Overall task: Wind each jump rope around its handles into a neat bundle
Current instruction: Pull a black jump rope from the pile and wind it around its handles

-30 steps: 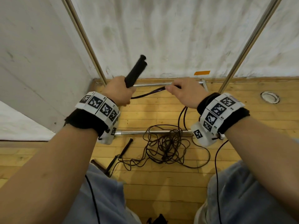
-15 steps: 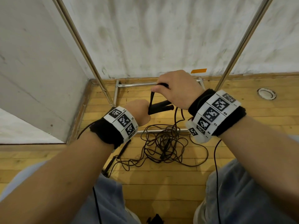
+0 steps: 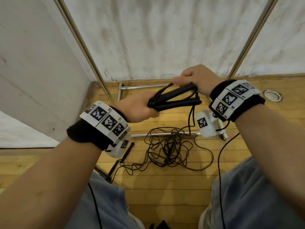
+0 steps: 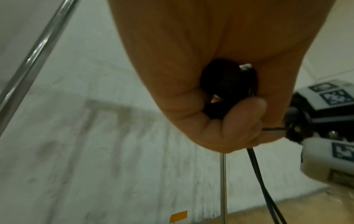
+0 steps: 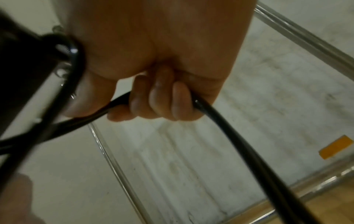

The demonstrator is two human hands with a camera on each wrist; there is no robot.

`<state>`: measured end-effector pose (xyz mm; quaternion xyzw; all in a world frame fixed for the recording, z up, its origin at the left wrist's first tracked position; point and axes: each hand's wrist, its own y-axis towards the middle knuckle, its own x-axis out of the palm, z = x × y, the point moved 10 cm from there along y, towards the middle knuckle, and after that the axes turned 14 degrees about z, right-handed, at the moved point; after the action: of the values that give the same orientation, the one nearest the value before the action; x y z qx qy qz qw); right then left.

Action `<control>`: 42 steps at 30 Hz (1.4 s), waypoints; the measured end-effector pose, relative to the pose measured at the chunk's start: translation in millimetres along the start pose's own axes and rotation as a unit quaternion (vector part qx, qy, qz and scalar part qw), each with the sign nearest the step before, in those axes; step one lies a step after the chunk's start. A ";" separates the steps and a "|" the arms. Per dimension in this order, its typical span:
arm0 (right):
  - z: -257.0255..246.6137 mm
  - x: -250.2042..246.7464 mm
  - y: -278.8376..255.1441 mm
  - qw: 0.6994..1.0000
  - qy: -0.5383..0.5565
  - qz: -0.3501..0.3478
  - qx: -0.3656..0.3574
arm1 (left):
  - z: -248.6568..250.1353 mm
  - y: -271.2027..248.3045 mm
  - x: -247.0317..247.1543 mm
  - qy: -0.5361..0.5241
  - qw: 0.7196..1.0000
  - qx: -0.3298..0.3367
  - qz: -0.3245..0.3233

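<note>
My left hand (image 3: 140, 109) grips two black jump-rope handles (image 3: 178, 100) held together, pointing right. The left wrist view shows the handle ends (image 4: 228, 84) inside its curled fingers (image 4: 243, 115). My right hand (image 3: 193, 80) grips the black cord (image 3: 163, 91) just above the handles, with a loop running over them. In the right wrist view the cord (image 5: 226, 121) passes through its curled fingers (image 5: 157, 103). The cord hangs from the handles to a tangled pile of rope (image 3: 171, 149) on the wooden floor. More black handles (image 3: 127, 154) lie on the floor at the pile's left.
Metal frame poles (image 3: 85, 52) rise in front of a white wall; a low crossbar (image 3: 165, 134) lies on the floor by the pile. A round floor fitting (image 3: 272, 95) sits at the right. My knees in jeans (image 3: 105, 204) frame the bottom.
My left hand turned the handles from upright to lying sideways and dropped lower. My right hand carried the cord up and over the handles, making a loop.
</note>
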<state>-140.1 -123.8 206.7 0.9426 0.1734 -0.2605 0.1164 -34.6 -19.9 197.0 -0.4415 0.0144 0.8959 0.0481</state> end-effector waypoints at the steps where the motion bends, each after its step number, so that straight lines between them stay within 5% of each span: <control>1: -0.2 2.0 -0.2 0.999 0.032 -0.006 0.007 | 3.3 -1.2 -3.8 -0.040 0.999 -0.003 0.004; 4: -2.4 6.8 -3.6 0.994 0.102 -0.004 0.030 | 12.8 -3.0 -14.7 -0.164 0.986 -0.011 0.023; 9: -8.3 17.4 -7.1 0.999 0.030 0.038 -0.006 | 9.6 2.1 -27.6 -0.315 0.944 -0.047 0.082; 15: -8.1 38.0 -20.0 0.998 -0.040 0.044 -0.003 | -17.4 6.5 -31.0 -0.399 0.890 -0.139 0.172; 22: -7.6 54.1 -29.7 0.997 -0.069 0.013 0.019 | -23.0 8.9 -23.5 -0.430 0.872 -0.175 0.157; 32: -22.0 64.6 -39.4 0.986 -0.149 -0.034 -0.062 | -69.0 11.1 -60.4 -0.241 0.891 -0.192 0.333; 42: -45.7 83.2 -58.1 0.986 -0.096 -0.116 -0.077 | -56.4 23.3 -26.7 0.106 0.952 -0.116 0.261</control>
<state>-75.1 -34.4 193.3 0.8752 0.2890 -0.3469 0.1738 23.8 -48.9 183.3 -0.5176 0.0297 0.8205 -0.2408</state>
